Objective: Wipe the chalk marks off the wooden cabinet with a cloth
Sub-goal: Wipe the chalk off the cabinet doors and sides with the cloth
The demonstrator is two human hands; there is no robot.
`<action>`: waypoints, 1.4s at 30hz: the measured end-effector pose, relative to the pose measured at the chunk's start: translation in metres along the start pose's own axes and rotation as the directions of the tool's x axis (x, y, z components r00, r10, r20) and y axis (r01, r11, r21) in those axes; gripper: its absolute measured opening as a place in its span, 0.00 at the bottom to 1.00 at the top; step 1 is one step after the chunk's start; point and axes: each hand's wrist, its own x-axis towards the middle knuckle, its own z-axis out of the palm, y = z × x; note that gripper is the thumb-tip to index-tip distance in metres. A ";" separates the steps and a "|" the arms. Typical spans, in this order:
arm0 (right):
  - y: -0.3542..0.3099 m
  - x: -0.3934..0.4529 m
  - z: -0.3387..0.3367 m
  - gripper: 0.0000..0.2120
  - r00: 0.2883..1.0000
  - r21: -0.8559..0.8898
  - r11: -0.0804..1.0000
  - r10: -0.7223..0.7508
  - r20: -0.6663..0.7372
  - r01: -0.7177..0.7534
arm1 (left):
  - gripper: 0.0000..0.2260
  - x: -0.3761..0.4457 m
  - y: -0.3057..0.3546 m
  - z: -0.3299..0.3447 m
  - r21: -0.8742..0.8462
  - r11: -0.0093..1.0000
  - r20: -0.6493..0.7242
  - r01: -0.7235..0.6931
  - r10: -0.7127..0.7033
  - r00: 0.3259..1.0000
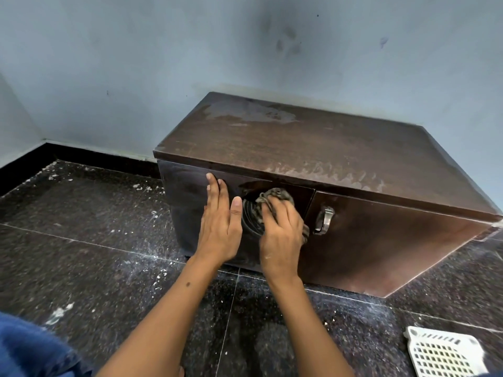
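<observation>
- Head view: the right hand (281, 235) grips a crumpled brownish cloth (275, 198), pressing it onto the left door front of the dark wooden cabinet (313, 148), likely scrubbing chalk there.
- The left hand (219, 224) lies flat, fingers straight, on that door, seemingly bracing it.
- Pale smears remain on the cabinet top.

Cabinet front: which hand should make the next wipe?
Right. The right hand already grips the cloth against the cabinet front, beside the handle. The left hand lies flat on the door, holding nothing.
</observation>
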 end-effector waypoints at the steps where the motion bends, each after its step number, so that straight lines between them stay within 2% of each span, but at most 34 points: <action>1: 0.002 0.000 0.001 0.18 1.000 0.002 1.000 -0.020 0.003 0.020 | 0.39 0.000 0.000 -0.001 0.007 1.000 0.003 -0.001 0.001 1.000; 3: 0.009 -0.005 0.000 0.18 0.998 0.036 0.999 0.034 -0.050 -0.032 | 0.36 -0.001 -0.001 -0.003 0.018 1.000 0.012 0.000 0.000 1.000; 6: 0.019 -0.014 0.000 0.22 0.960 0.184 0.961 0.234 -0.153 -0.205 | 0.35 -0.002 0.000 -0.004 0.016 1.000 0.014 -0.005 0.005 1.000; 10: 0.020 -0.028 0.012 0.25 0.918 0.339 0.887 0.374 -0.130 -0.313 | 0.35 -0.001 -0.001 -0.004 0.022 1.000 0.029 -0.006 0.005 1.000; 13: 0.024 -0.047 0.024 0.26 0.901 0.398 0.835 0.432 -0.048 -0.379 | 0.34 -0.002 -0.001 -0.005 0.028 1.000 0.036 -0.004 0.003 0.999; 15: 0.026 -0.063 0.031 0.24 0.879 0.371 0.808 0.473 0.055 -0.457 | 0.35 -0.002 -0.002 -0.006 0.031 0.999 0.044 -0.013 0.012 0.999; 18: 0.022 -0.080 0.035 0.27 0.831 0.318 0.768 0.502 0.239 -0.556 | 0.37 0.000 -0.006 -0.006 0.033 0.999 0.053 -0.023 0.021 0.998; 20: 0.018 -0.082 0.035 0.26 0.788 0.310 0.727 0.532 0.310 -0.613 | 0.36 0.000 -0.005 -0.005 0.035 0.999 0.055 -0.018 0.016 0.998; 22: 0.012 -0.073 0.032 0.22 0.693 0.356 0.597 0.653 0.305 -0.719 | 0.34 0.000 -0.004 -0.004 0.037 0.999 0.058 -0.009 0.006 0.998; 23: 0.007 -0.063 0.029 0.19 0.592 0.399 0.469 0.755 0.283 -0.788 | 0.34 0.000 -0.003 -0.003 0.037 0.999 0.057 -0.005 0.003 0.998; 24: 0.004 -0.051 0.024 0.17 0.460 0.454 0.315 0.851 0.254 -0.834 | 0.33 0.000 -0.002 -0.003 0.035 0.999 0.056 -0.002 0.000 0.998; 25: 0.003 -0.039 0.019 0.16 0.329 0.515 0.168 0.914 0.239 -0.841 | 0.34 0.001 -0.002 -0.002 0.033 0.999 0.054 -0.001 -0.001 0.999; 26: 0.002 -0.029 0.015 0.15 0.248 0.575 0.080 0.943 0.220 -0.814 | 0.34 0.001 -0.002 -0.001 0.032 0.999 0.051 -0.002 0.000 0.999; 27: -0.001 -0.021 0.010 0.15 0.245 0.614 0.086 0.953 0.181 -0.785 | 0.34 0.001 -0.003 -0.001 0.033 0.999 0.047 -0.002 0.000 0.999; 28: -0.005 -0.015 0.006 0.16 0.302 0.646 0.160 0.947 0.115 -0.747 | 0.34 0.000 -0.003 -0.001 0.033 0.999 0.045 0.000 -0.001 0.999; 30: -0.012 -0.010 -0.001 0.18 0.497 0.671 0.395 0.867 -0.046 -0.627 | 0.34 0.000 -0.004 0.000 0.031 1.000 0.043 -0.002 0.000 0.999; 31: -0.013 -0.010 -0.001 0.20 0.573 0.659 0.479 0.815 -0.089 -0.580 | 0.34 0.000 -0.004 0.000 0.028 1.000 0.042 -0.002 0.001 0.999; 35: -0.001 -0.016 0.004 0.22 0.770 0.523 0.670 0.637 -0.041 -0.527 | 0.38 0.001 -0.005 0.001 0.026 1.000 0.039 0.004 -0.005 0.999; 36: 0.002 -0.017 0.005 0.22 0.798 0.489 0.704 0.603 -0.028 -0.515 | 0.39 0.001 -0.006 0.001 0.027 1.000 0.040 0.001 -0.002 0.999; 38: 0.004 -0.019 0.008 0.21 0.808 0.448 0.722 0.589 0.003 -0.527 | 0.38 0.002 -0.007 0.002 0.032 0.999 0.038 -0.002 0.001 0.999; 42: 0.006 -0.027 0.009 0.19 0.746 0.433 0.649 0.661 0.088 -0.626 | 0.39 0.002 -0.008 0.001 0.040 0.999 0.048 0.002 -0.004 0.999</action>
